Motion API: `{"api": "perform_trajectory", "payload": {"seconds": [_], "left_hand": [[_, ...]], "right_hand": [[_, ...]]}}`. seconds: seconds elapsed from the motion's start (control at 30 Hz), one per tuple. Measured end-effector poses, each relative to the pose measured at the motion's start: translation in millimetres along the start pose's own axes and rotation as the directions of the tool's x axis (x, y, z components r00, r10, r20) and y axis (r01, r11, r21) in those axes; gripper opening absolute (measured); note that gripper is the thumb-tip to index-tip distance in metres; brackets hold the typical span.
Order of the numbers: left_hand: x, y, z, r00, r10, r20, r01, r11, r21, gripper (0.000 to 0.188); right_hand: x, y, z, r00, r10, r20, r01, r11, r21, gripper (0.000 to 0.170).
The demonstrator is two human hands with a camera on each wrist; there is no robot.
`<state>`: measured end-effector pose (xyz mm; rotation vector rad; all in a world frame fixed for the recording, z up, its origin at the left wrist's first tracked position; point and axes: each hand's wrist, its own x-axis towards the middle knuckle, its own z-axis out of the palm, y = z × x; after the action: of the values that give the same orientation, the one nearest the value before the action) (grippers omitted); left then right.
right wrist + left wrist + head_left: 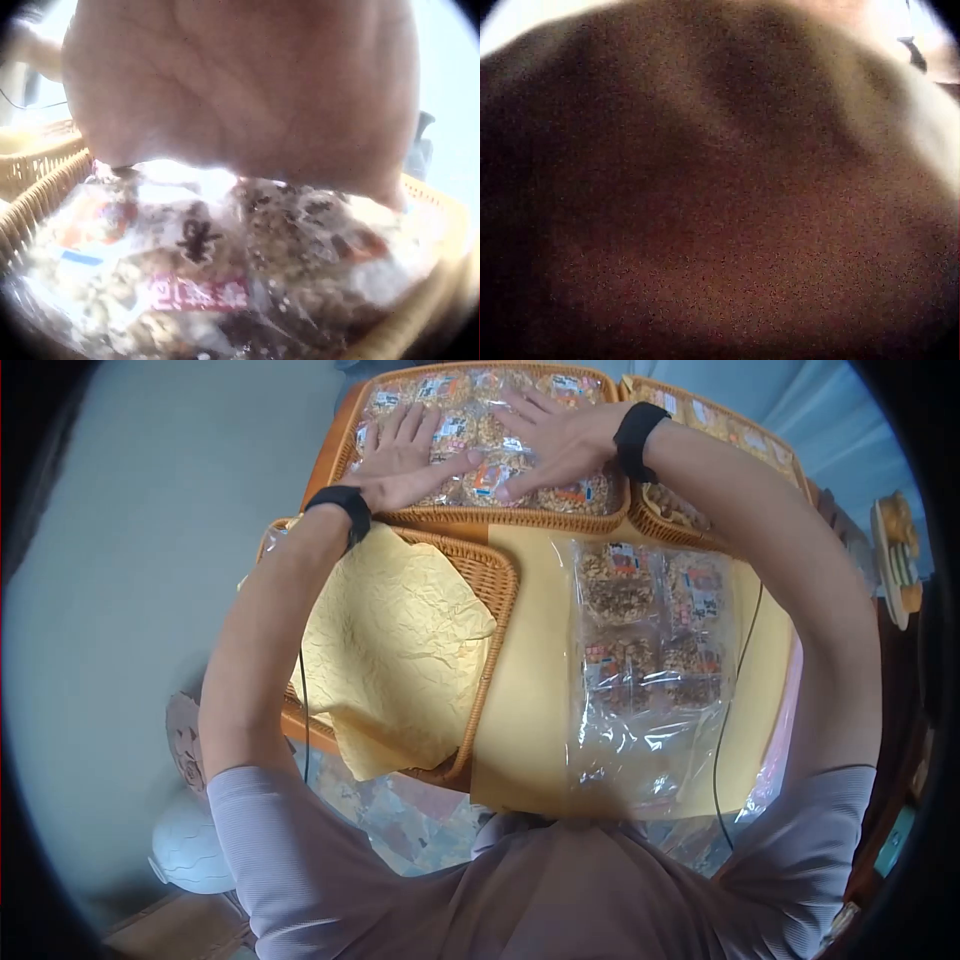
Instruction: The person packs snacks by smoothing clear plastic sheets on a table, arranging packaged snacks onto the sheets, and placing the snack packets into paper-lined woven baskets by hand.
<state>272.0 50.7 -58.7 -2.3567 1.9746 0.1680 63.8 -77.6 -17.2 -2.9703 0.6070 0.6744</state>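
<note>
At the far side of the table, a wicker basket (540, 520) is filled with clear-wrapped packets (487, 478) of a chunky, nutty-looking snack with printed labels. My left hand (400, 465) lies flat over the packets on the basket's left side, fingers spread and thumb pointing right. Over the right side, my right hand (560, 445) has its fingers stretched out toward the upper left. In the right wrist view the palm (240, 90) is right at the tops of the packets (199, 247). Skin at close range fills most of the left wrist view, hiding what lies under that palm.
Nearer me on the left is another wicker basket (500, 575) lined with crumpled yellow paper (400, 630). A clear plastic bag (650, 650) of several packets lies on yellow paper sheeting (525, 660). A third basket (660, 515) with packets stands back right. Thin cables (735, 710) hang along both arms.
</note>
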Motion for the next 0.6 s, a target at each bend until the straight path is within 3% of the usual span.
{"api": "perform_trajectory", "payload": {"seconds": [0.13, 0.23, 0.27, 0.33, 0.4, 0.53, 0.6], "left_hand": [[-0.1, -2.9, 6.0, 0.997, 0.028, -0.071, -0.028, 1.000, 0.001, 0.112], [1.6, -1.7, 7.1, 0.986, 0.043, -0.164, -0.044, 0.999, -0.005, 0.107], [3.8, 0.1, -0.1, 0.983, 0.048, -0.179, -0.048, 0.999, 0.002, 0.107], [1.0, 0.4, 3.7, 0.990, 0.129, -0.057, -0.133, 0.989, -0.068, 0.104], [-3.1, 6.2, 9.2, 0.993, 0.098, -0.060, -0.105, 0.984, -0.141, 0.099], [-7.4, 6.3, 7.4, 0.982, 0.110, -0.155, -0.120, 0.991, -0.055, 0.100], [-10.9, 11.9, 1.1, 0.980, 0.118, -0.161, -0.112, 0.993, 0.047, 0.098]], "right_hand": [[5.7, -3.7, 17.7, 0.987, 0.050, -0.153, -0.039, 0.997, 0.068, 0.134], [-1.1, -0.9, 4.3, 1.000, 0.003, -0.004, -0.003, 0.997, 0.081, 0.133], [-6.1, 1.2, -4.0, 1.000, 0.012, -0.017, -0.011, 0.997, 0.073, 0.133], [-9.4, -0.7, -7.6, 0.994, 0.072, -0.083, -0.069, 0.997, 0.045, 0.134], [-8.4, 4.2, -2.0, 0.996, 0.072, -0.046, -0.069, 0.994, 0.083, 0.138], [9.6, 11.2, 9.3, 0.987, 0.137, -0.079, -0.128, 0.987, 0.101, 0.141], [27.3, 22.0, -4.6, 0.990, -0.041, 0.138, 0.036, 0.998, 0.043, 0.139]]}}
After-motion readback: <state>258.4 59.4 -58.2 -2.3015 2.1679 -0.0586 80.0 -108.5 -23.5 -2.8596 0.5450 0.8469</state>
